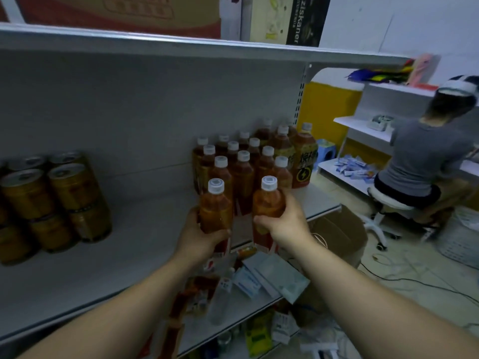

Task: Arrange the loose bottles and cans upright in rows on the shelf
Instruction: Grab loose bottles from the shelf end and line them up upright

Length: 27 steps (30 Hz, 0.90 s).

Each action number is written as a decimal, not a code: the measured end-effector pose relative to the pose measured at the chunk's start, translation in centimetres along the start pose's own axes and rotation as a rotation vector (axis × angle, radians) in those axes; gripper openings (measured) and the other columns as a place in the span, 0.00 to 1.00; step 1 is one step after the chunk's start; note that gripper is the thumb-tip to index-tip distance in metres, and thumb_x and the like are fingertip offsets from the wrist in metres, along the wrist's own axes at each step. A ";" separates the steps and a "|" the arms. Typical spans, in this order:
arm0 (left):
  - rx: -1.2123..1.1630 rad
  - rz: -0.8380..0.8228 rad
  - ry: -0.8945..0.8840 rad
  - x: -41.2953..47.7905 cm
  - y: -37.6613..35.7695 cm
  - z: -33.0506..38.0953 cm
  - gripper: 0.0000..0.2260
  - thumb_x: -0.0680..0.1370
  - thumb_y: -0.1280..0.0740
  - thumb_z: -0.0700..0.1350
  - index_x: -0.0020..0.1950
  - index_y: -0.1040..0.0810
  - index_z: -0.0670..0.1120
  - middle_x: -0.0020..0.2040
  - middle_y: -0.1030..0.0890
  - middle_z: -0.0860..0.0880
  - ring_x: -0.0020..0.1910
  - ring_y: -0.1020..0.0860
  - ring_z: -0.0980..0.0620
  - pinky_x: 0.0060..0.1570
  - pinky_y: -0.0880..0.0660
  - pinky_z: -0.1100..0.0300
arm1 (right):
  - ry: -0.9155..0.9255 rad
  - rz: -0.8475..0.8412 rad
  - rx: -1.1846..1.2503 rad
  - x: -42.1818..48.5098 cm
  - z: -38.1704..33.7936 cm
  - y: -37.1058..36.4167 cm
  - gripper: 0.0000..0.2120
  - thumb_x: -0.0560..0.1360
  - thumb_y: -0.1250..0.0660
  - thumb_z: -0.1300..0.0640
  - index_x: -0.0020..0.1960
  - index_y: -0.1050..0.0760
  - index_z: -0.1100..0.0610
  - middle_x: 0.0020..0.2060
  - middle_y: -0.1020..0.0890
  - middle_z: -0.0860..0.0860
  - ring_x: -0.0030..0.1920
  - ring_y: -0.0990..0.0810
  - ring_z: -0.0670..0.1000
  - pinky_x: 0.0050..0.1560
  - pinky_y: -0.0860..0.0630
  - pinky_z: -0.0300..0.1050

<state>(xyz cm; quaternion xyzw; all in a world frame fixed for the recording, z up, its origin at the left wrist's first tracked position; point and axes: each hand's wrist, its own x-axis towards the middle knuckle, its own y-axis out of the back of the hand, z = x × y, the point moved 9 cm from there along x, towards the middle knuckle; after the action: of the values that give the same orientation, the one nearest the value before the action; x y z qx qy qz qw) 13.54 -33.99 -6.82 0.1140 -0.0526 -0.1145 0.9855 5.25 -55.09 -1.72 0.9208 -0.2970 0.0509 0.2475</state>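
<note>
My left hand (198,235) grips an upright orange-brown tea bottle (215,203) with a white cap. My right hand (282,221) grips a second bottle (268,198) of the same kind beside it. Both bottles are at the front edge of the grey shelf (129,242), just in front of rows of standing bottles (243,161) of the same kind. Two taller bottles (304,154) with yellow labels stand at the right end of the rows. Stacked golden cans (54,200) stand upright at the shelf's left.
The shelf below (233,314) holds lying bottles, small boxes and packets. A cardboard box (337,229) sits on the floor to the right. Another person (427,161) sits on a stool with their back to me at a white shelf. Cables cross the floor.
</note>
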 end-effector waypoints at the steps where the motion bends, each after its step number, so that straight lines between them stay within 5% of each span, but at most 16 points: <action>1: -0.009 0.013 -0.003 0.5 -0.3 -0.1 0.32 0.64 0.22 0.47 0.60 0.37 0.57 0.48 0.28 0.64 0.43 0.26 0.66 0.36 0.30 0.69 | 0.000 -0.010 0.014 0.7 0.5 -0.6 0.34 0.62 0.22 0.53 0.64 0.33 0.44 0.57 0.28 0.48 0.60 0.27 0.54 0.60 0.28 0.54; 8: -0.048 -0.004 -0.079 1.5 -2.7 -0.3 0.36 0.61 0.22 0.45 0.60 0.40 0.59 0.52 0.28 0.65 0.49 0.25 0.69 0.42 0.29 0.75 | 0.151 -0.012 -0.076 2.7 1.3 -1.9 0.40 0.65 0.24 0.48 0.72 0.39 0.47 0.69 0.35 0.51 0.68 0.35 0.52 0.66 0.36 0.46; 13: 0.009 -0.004 -0.040 1.4 -3.3 -1.0 0.41 0.64 0.25 0.45 0.69 0.45 0.58 0.55 0.28 0.61 0.57 0.25 0.57 0.55 0.27 0.58 | 0.229 -0.138 -0.141 3.5 1.8 -2.4 0.42 0.70 0.27 0.47 0.76 0.46 0.47 0.72 0.41 0.51 0.71 0.41 0.51 0.66 0.42 0.42; 18: 0.053 0.066 0.001 1.3 -4.4 -1.2 0.39 0.70 0.27 0.42 0.71 0.48 0.58 0.56 0.28 0.59 0.57 0.26 0.57 0.53 0.29 0.61 | 0.383 -0.264 -0.259 3.7 1.1 -3.0 0.40 0.75 0.31 0.50 0.78 0.51 0.53 0.70 0.36 0.57 0.69 0.38 0.56 0.66 0.37 0.49; 22: 0.095 0.125 0.026 1.3 -4.8 -1.1 0.41 0.70 0.26 0.42 0.73 0.50 0.55 0.59 0.29 0.54 0.59 0.27 0.53 0.58 0.29 0.54 | 0.523 -0.191 -0.578 4.8 1.0 -1.5 0.41 0.73 0.34 0.39 0.78 0.51 0.49 0.71 0.42 0.59 0.71 0.46 0.59 0.67 0.39 0.57; 27: 0.125 0.154 0.079 1.4 -4.6 -1.6 0.44 0.67 0.24 0.44 0.73 0.50 0.57 0.52 0.30 0.64 0.50 0.27 0.62 0.44 0.29 0.69 | 0.326 -0.141 -0.406 6.3 3.2 0.8 0.56 0.65 0.28 0.36 0.77 0.63 0.48 0.76 0.53 0.56 0.74 0.51 0.57 0.71 0.45 0.59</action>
<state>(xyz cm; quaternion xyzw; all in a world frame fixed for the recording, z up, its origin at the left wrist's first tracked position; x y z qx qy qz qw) 14.17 -38.33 -9.29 0.1752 -0.0295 -0.0303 0.9836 9.79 -60.52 -2.68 0.8503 -0.1928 0.1203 0.4747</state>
